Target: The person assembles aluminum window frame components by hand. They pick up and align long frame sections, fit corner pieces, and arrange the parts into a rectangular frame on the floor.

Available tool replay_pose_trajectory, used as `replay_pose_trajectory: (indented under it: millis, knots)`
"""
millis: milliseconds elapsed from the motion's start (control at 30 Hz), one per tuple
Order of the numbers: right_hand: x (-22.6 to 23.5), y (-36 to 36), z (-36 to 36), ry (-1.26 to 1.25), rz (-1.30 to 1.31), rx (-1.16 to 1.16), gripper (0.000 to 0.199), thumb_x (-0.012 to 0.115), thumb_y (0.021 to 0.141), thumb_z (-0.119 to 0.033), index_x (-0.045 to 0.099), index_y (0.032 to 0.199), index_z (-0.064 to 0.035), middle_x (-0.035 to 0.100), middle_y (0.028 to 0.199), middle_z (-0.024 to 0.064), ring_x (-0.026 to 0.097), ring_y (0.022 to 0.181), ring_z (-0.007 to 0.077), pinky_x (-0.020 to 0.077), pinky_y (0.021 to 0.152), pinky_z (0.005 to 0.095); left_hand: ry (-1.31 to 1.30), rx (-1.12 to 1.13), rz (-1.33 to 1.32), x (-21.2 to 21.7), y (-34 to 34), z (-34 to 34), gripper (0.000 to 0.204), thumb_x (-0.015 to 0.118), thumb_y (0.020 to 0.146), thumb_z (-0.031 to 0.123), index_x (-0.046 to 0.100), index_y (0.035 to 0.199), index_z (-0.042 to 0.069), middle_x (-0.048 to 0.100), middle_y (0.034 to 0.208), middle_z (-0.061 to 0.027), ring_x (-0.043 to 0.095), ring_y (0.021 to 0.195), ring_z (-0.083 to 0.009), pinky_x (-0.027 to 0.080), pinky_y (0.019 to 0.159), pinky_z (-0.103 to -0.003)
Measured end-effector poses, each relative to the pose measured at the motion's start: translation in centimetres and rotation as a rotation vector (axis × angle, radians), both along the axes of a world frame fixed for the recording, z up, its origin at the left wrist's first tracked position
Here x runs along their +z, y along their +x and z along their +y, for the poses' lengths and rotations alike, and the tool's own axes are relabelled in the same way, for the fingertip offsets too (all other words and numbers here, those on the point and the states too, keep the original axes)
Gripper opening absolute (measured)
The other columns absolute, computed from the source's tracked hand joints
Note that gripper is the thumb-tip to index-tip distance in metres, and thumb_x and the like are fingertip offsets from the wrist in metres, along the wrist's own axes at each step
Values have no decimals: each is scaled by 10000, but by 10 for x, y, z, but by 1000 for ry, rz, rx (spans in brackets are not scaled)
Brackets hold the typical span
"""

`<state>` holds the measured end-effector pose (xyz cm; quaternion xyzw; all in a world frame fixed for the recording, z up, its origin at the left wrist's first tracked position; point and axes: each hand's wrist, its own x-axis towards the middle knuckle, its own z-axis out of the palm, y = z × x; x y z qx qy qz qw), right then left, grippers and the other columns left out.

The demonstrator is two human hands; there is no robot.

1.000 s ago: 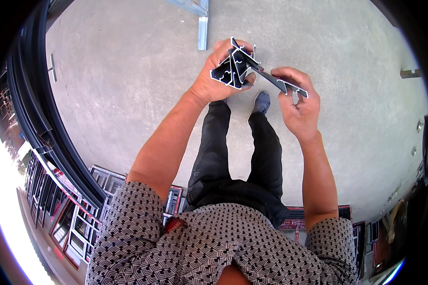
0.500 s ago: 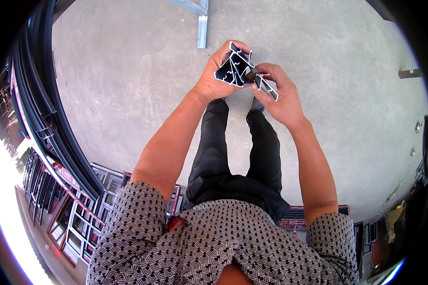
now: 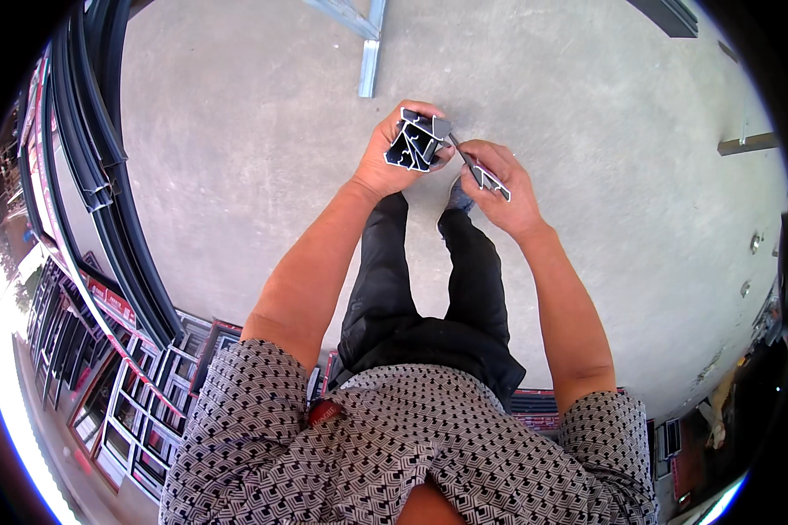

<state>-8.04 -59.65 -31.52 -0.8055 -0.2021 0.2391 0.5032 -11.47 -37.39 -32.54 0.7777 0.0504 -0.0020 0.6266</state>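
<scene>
Both my hands are held out in front of me above the floor. My left hand (image 3: 385,157) is closed round several short, dark metal profile pieces (image 3: 410,147), bundled together with their bright cut ends facing up. Between the thumb and fingers of my right hand (image 3: 510,188), a slimmer dark profile piece (image 3: 488,181) with a pale cut edge is gripped. Its far end points toward the bundle; whether the two touch I cannot tell.
Long black profiles (image 3: 118,219) are stacked along the left, with metal frames (image 3: 136,429) below them. A metal leg (image 3: 369,66) stands on the concrete floor (image 3: 236,114) ahead. Dark profile ends (image 3: 670,16) and a bar (image 3: 746,144) jut in at the right.
Both hands have come slightly nearer to me. The slim profile piece has turned and its end drawn away from the bundle, whose cut ends have tilted. My view has shifted a little.
</scene>
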Motion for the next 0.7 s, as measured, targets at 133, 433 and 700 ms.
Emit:
replay_pose_trajectory:
  millis: [133, 433, 700]
  knots:
    - [-5, -7, -6, 33, 132, -97, 330, 750, 967, -168, 714, 1292, -130, 713, 1250, 109, 672, 1140, 260, 539, 972, 371, 105, 130, 97, 2, -5, 10, 507, 923, 799, 88, 609, 1196, 80, 729, 997, -2, 700, 906, -94, 587, 864, -292]
    - [0, -18, -25, 87, 142, -227, 308, 752, 1043, -189, 697, 1282, -3, 695, 1198, 42, 606, 1034, 104, 512, 914, 287, 57, 464, 182, 22, -50, 50, 368, 894, 846, 125, 707, 1139, 6, 763, 998, -49, 712, 900, -119, 594, 837, -304]
    - [97, 19, 8, 262, -14, -165, 313, 703, 1078, -209, 688, 1263, 43, 698, 1220, 70, 617, 1084, 135, 495, 974, 319, 128, 632, 116, 101, -127, 87, 361, 892, 786, 135, 679, 1065, 51, 746, 1057, -47, 700, 936, -178, 573, 876, -345]
